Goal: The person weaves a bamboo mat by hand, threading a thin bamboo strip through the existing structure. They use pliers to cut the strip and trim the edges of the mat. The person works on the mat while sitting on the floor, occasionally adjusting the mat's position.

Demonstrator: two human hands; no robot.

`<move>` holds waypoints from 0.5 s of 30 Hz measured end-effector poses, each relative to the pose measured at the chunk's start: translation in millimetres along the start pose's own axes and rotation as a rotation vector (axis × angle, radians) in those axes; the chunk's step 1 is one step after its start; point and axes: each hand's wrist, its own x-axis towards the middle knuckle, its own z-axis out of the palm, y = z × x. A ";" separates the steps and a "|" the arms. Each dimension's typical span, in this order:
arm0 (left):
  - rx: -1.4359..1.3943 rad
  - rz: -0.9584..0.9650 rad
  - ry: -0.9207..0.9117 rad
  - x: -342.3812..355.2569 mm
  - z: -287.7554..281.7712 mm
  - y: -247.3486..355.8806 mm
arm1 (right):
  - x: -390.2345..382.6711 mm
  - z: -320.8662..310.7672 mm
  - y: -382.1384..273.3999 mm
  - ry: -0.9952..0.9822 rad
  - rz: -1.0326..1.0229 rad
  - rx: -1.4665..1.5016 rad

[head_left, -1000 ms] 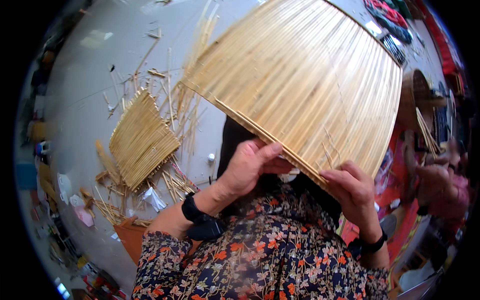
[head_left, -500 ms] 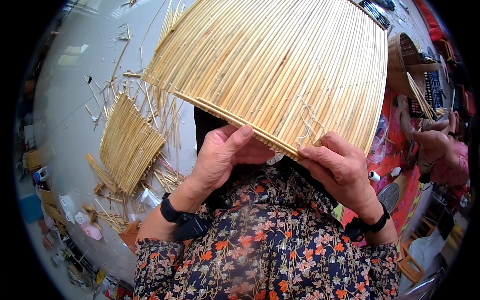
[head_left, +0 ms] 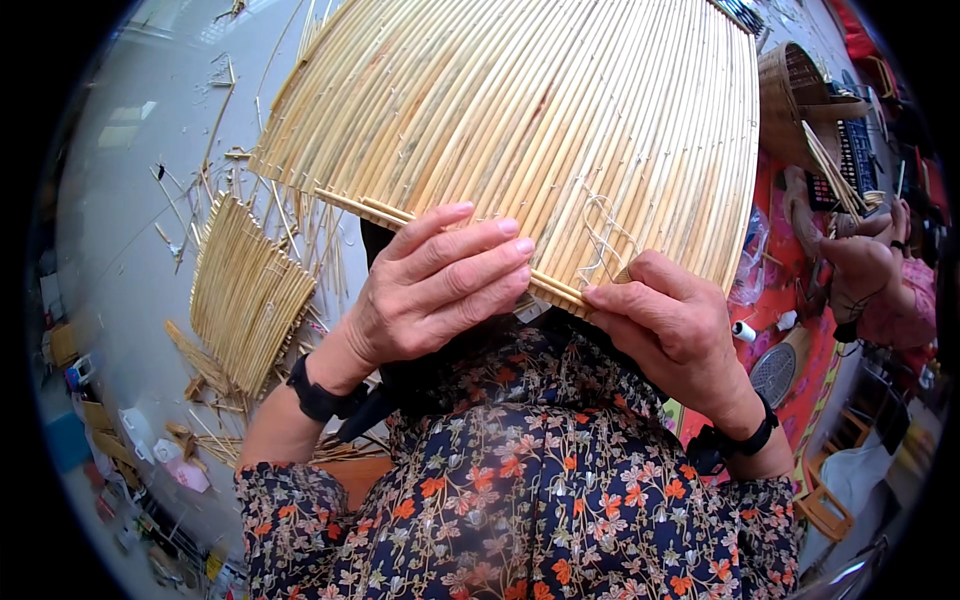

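A large mat of pale stalks (head_left: pixel 520 130), stitched side by side, slopes away in front of me. My left hand (head_left: pixel 440 285) lies across its near edge, palm down, with the fingers stretched out and slightly apart. The left thumb is hidden. At the near right part of that edge, my right hand (head_left: pixel 680 325) is closed in a pinch on the outermost stalks. A loose white thread (head_left: pixel 603 240) loops over the mat beside the right fingers. Whether a needle is in the pinch cannot be seen.
A smaller stalk panel (head_left: pixel 245 290) lies at left among loose stalks and scraps. A woven basket (head_left: pixel 790 105) stands at far right. Near it are a red cloth (head_left: pixel 780 270), a white thread spool (head_left: pixel 743 331), a grey perforated disc (head_left: pixel 775 375) and another person's pink clothing (head_left: pixel 905 305).
My left hand has turned from thumb-on-top to palm down, its fingers now over the edge. The right hand keeps its pinch. The mat appears slightly further left in view.
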 end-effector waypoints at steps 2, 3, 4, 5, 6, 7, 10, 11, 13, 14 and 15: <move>0.003 0.034 -0.015 -1.0 3.3 0.6 | -0.8 -0.1 -0.3 -0.001 0.012 0.005; 0.018 0.047 -0.005 -0.4 6.7 2.2 | -1.1 -0.4 -0.4 -0.005 0.019 0.010; 0.034 0.061 0.006 1.1 9.8 3.9 | -1.1 -0.9 -0.4 -0.009 0.025 0.015; 0.033 0.080 0.042 5.5 13.0 3.1 | -1.1 -1.1 -0.4 -0.013 0.031 0.020; 0.047 0.088 0.056 7.5 15.9 2.0 | -2.1 -2.2 0.1 -0.012 0.038 0.032; 0.061 0.095 0.069 8.9 18.3 1.2 | -3.0 -3.2 0.6 -0.012 0.044 0.045; 0.081 0.100 0.082 14.8 19.3 3.7 | -11.7 -12.4 3.7 0.047 0.088 0.085; 0.081 0.098 0.084 15.5 18.7 3.9 | -15.7 -16.8 5.1 0.075 0.106 0.098; 0.086 0.087 0.081 18.0 16.0 4.3 | -17.6 -30.8 1.6 0.113 0.138 0.129; 0.086 0.084 0.084 20.0 14.3 4.5 | -18.4 -39.0 -1.0 0.131 0.154 0.144; 0.083 0.081 0.090 22.3 12.8 4.0 | -21.3 -45.8 -4.8 0.143 0.231 0.249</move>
